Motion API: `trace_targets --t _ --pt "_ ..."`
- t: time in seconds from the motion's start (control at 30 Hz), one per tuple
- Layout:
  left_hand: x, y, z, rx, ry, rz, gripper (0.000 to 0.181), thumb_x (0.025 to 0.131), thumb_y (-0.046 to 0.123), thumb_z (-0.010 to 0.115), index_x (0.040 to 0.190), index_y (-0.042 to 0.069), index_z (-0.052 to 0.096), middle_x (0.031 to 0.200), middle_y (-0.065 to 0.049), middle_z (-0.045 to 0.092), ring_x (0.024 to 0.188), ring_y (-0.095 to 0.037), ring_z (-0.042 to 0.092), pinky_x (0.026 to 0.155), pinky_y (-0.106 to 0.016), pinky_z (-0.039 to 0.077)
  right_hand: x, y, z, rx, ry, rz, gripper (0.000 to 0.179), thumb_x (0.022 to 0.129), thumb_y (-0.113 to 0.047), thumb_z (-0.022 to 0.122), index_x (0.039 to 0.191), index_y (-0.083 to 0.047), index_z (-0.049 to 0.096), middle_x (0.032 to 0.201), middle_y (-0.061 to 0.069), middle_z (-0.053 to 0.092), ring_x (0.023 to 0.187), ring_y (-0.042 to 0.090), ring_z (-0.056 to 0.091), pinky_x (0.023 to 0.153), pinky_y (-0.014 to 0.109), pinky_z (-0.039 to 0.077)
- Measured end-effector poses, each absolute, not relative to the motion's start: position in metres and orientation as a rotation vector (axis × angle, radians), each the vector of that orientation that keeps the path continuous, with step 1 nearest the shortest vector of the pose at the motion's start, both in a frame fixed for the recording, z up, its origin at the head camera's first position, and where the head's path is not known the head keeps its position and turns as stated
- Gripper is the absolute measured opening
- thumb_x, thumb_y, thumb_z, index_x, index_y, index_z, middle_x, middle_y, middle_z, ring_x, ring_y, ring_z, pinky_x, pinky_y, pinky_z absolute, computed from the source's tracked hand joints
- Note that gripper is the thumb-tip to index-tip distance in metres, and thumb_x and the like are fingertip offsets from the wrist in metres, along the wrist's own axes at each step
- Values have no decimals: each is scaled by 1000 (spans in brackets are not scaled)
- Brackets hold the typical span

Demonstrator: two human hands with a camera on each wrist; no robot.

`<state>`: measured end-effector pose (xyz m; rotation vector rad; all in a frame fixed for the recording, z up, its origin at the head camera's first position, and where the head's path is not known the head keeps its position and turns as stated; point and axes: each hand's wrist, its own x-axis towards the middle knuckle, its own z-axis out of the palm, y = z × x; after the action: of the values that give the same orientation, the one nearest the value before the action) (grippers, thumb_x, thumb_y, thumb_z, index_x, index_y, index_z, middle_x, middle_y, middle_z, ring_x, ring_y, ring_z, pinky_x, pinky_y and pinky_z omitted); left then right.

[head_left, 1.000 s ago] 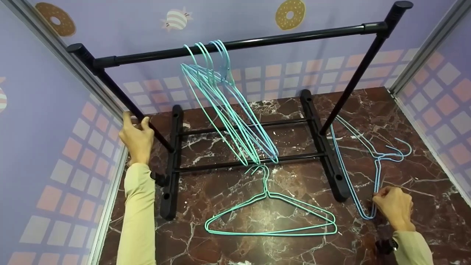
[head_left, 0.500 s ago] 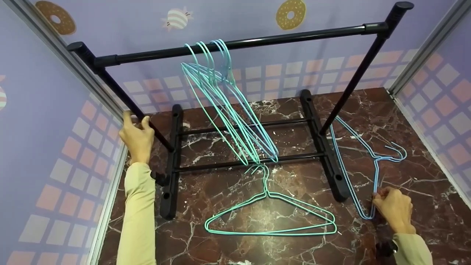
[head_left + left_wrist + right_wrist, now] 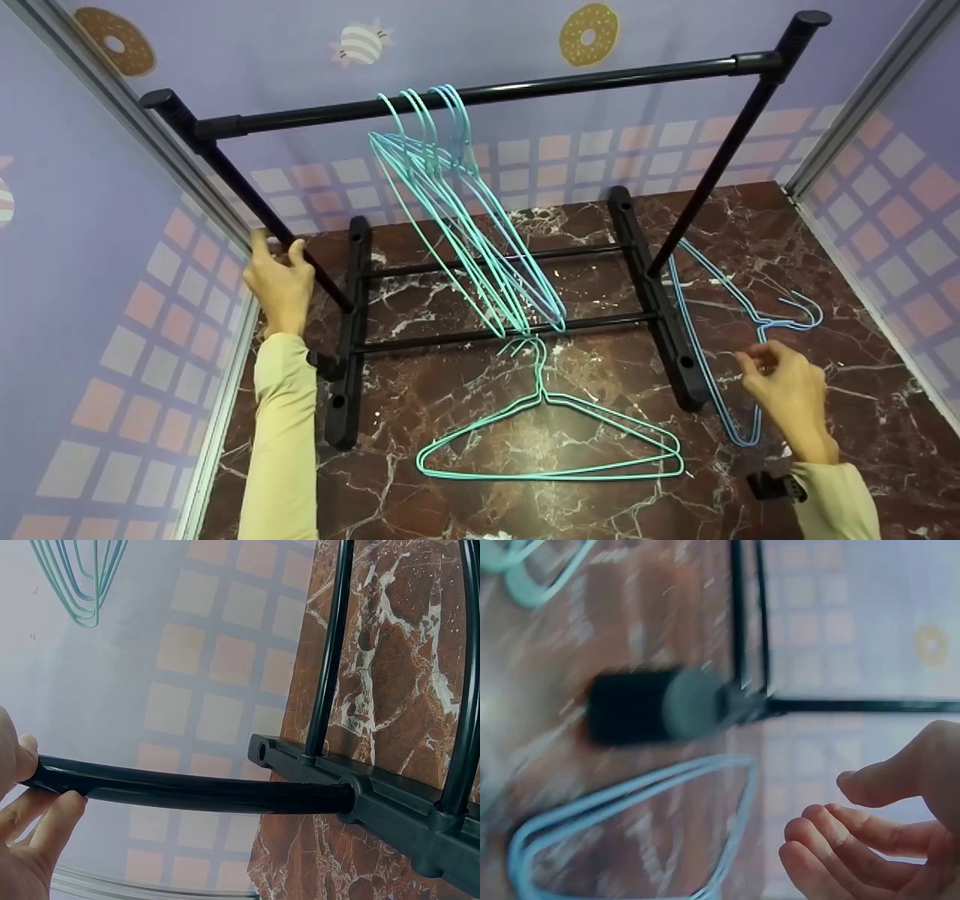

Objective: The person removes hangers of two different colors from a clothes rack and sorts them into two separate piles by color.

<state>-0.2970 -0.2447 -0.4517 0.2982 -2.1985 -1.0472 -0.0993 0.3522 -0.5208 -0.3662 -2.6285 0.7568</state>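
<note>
Right hand: the right hand (image 3: 791, 390) has released the two blue hangers (image 3: 784, 324). Half a second earlier, its fingertips were at their side wires; now the hand is raised over the same area, and the right wrist view shows the thumb (image 3: 877, 780) apart from loosely bent fingers (image 3: 855, 840), with nothing between them

Blue hangers: these lie on the floor (image 3: 570, 510) just beside the right foot (image 3: 662, 315) of the rack (image 3: 585, 83), hooks pointing away from it. One second earlier, their hooks were spread; the two now nest closely, one nearly over the other

Left hand: the left hand (image 3: 281, 289) is unchanged, with thumb and fingers clamped on the left post (image 3: 248, 191)

Other hangers: the hung hangers (image 3: 431, 169) remain bunched on the top rail (image 3: 315, 115), left of its middle. Two green hangers (image 3: 540, 394) lie overlapped on the floor in front, hooks toward the rack, undisturbed

Status: in judgement, straightening of the blue pair is largely complete, since the wires run close together and no hand grips them. Both floor pairs are off the rail. Whether the right hand grazes a wire cannot be told from the head view
</note>
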Motion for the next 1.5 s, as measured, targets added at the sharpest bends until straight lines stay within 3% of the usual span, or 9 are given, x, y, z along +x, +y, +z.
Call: trace_targets --t 0.13,0.4,0.5,0.7,0.97,1.2,1.5 --pt "-298 -245 -452 285 -2189 -1038 27 92 11 71 114 -1 61 99 -23 73 96 -44 69 92 -52 50 -108 332 -502 -271 -2592 759 13 86 -16 74 86 -2 74 76 14 74 58 15 61 58 32 41" --pt "-296 -246 -452 308 -2208 -1047 30 93 13 70 117 1 60 102 -23 73 102 -46 66 95 -54 47 -124 296 -474 -168 -2546 826 7 86 -14 75 87 -7 75 77 9 76 64 -14 53 67 30 42" --pt "-296 -246 -452 307 -2206 -1049 29 93 14 70 116 1 60 102 -23 72 102 -47 65 95 -54 46 -130 286 -464 -142 -2541 881 7 87 -14 74 89 -8 76 78 8 76 64 -18 50 67 23 41" --pt "-296 -246 -452 315 -2205 -1042 29 92 15 71 116 1 60 102 -23 72 101 -48 65 94 -55 46 -143 267 -448 -77 -2556 979 8 90 -16 74 93 -9 77 84 8 78 68 -13 56 66 8 39" --pt "-297 -246 -453 294 -2201 -1041 30 91 15 72 116 1 60 102 -23 72 102 -50 62 95 -57 43 -156 243 -431 9 -2553 1010 7 90 -14 73 94 -9 77 86 6 78 75 4 65 71 20 44" --pt "-296 -246 -454 274 -2200 -1045 29 91 15 72 114 0 61 100 -24 72 100 -50 62 93 -56 44 -168 223 -420 71 -2546 1039 7 90 -13 73 94 -8 77 84 6 78 72 12 68 68 14 43" --pt "-295 -247 -452 259 -2194 -1058 29 91 14 72 115 0 62 100 -23 72 100 -50 61 98 -56 37 -178 200 -407 146 -2556 1091 6 90 -13 73 93 -10 76 82 4 77 67 11 65 64 17 43"
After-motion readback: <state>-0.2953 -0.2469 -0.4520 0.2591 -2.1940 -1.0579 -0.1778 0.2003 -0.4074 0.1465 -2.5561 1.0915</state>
